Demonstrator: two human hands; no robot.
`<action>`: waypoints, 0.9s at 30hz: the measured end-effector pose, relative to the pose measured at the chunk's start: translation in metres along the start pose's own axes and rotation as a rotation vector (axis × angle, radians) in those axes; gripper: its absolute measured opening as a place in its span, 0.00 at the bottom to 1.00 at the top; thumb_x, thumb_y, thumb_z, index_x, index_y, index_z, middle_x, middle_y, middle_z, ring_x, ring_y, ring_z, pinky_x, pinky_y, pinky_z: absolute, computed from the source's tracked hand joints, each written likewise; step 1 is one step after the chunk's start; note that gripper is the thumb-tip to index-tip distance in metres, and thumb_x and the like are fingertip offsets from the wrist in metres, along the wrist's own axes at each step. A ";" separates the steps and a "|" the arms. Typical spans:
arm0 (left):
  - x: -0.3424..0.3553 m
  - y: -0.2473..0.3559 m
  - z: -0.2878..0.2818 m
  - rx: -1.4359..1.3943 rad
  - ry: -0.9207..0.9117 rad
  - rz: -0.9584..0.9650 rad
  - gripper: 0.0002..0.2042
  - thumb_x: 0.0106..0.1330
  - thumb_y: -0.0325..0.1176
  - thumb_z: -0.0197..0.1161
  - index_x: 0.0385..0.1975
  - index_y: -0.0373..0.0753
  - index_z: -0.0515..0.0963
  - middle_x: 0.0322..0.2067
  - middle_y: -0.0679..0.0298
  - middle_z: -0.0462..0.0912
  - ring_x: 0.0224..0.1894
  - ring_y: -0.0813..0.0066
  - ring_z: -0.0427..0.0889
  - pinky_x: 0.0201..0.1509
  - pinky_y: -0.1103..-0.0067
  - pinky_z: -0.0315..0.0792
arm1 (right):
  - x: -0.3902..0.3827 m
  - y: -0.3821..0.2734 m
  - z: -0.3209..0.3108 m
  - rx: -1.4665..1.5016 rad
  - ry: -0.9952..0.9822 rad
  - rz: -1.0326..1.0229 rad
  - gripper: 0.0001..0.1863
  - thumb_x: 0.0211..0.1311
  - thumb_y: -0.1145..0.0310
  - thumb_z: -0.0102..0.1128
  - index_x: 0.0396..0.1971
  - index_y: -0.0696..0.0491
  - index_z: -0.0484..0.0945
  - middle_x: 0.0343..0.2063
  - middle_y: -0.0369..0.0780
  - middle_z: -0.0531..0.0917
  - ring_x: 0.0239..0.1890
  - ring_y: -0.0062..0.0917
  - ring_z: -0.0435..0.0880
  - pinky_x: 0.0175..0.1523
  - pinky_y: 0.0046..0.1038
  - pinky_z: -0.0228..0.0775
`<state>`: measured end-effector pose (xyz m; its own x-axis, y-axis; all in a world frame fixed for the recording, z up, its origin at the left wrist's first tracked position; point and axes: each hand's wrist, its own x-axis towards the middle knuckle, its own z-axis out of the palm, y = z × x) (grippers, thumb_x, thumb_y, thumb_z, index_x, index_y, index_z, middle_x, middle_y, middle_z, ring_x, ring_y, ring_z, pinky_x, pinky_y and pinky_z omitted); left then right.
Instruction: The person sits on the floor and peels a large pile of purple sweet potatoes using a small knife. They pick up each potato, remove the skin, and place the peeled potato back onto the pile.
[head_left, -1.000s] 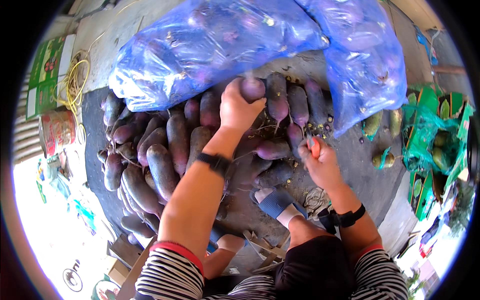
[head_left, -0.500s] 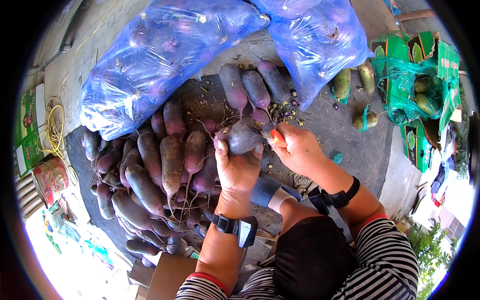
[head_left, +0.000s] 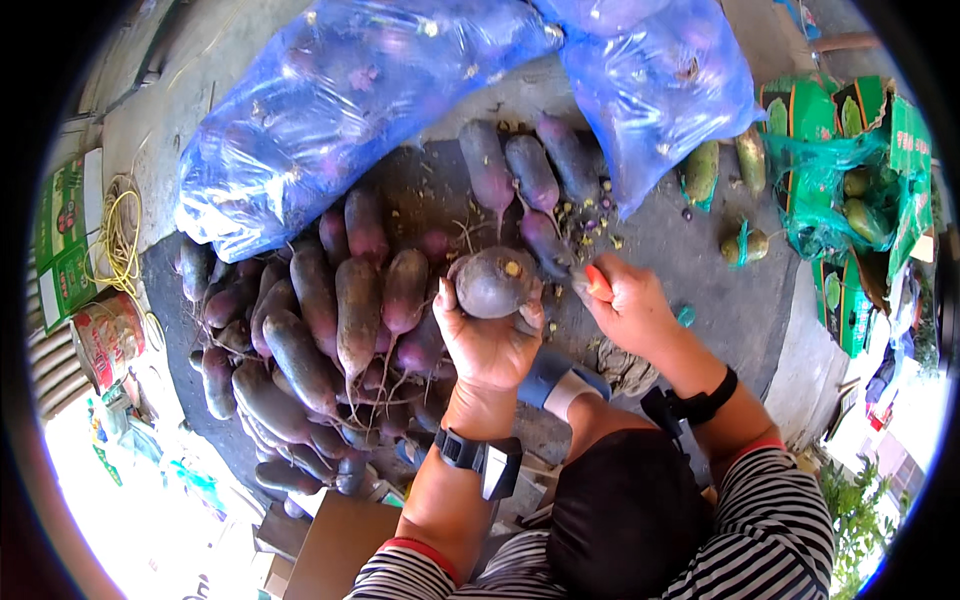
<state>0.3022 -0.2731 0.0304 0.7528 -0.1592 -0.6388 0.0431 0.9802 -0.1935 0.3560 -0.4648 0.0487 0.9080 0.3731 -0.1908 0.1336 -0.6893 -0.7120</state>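
Note:
In my left hand (head_left: 490, 350) is a thick dark-purple radish (head_left: 493, 288), cupped from below by the fingers and thumb. Its end faces up and shows a small pale, yellowish spot. My right hand (head_left: 635, 308) is closed around the orange handle of a knife (head_left: 597, 284), just right of the radish and apart from it. The short blade is blurred and hard to make out. Beyond my hands lie several more purple radishes (head_left: 487, 168), their tapered roots toward me. A heap of long purple radishes (head_left: 300, 350) covers the ground to the left.
Two blue plastic bags (head_left: 370, 110) full of radishes lie at the far side. At the right are loose green radishes (head_left: 703, 172) and a torn green carton (head_left: 842, 215) with netting. Trimmings are scattered on the dark mat (head_left: 725, 300). A coiled yellow cord (head_left: 122, 250) hangs at far left.
The radish has turned in my left hand so its pale-spotted end shows. My right hand has drawn the knife away from it, to the right. The view has shifted slightly.

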 end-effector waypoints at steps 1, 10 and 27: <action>-0.001 -0.001 0.000 0.000 0.007 -0.001 0.32 0.59 0.60 0.68 0.54 0.42 0.76 0.50 0.58 0.82 0.51 0.57 0.80 0.43 0.67 0.81 | 0.001 -0.009 -0.004 -0.050 -0.014 -0.073 0.12 0.57 0.67 0.67 0.32 0.53 0.72 0.24 0.45 0.81 0.29 0.47 0.83 0.33 0.43 0.75; -0.011 -0.001 0.000 0.178 0.108 -0.011 0.31 0.59 0.64 0.63 0.54 0.49 0.76 0.51 0.65 0.82 0.50 0.65 0.82 0.43 0.67 0.83 | 0.009 -0.028 -0.015 -0.235 -0.017 -0.331 0.12 0.52 0.68 0.67 0.28 0.52 0.71 0.23 0.41 0.78 0.26 0.41 0.81 0.31 0.40 0.73; -0.045 -0.002 0.007 0.116 0.097 0.055 0.27 0.61 0.57 0.67 0.49 0.41 0.77 0.47 0.56 0.82 0.48 0.58 0.82 0.51 0.64 0.80 | 0.005 0.001 0.006 -0.423 -0.102 0.198 0.11 0.63 0.64 0.62 0.38 0.53 0.73 0.29 0.49 0.84 0.33 0.51 0.84 0.35 0.49 0.75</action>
<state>0.2732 -0.2676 0.0647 0.6890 -0.1100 -0.7163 0.0834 0.9939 -0.0724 0.3588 -0.4598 0.0430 0.8915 0.2538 -0.3753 0.1314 -0.9376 -0.3220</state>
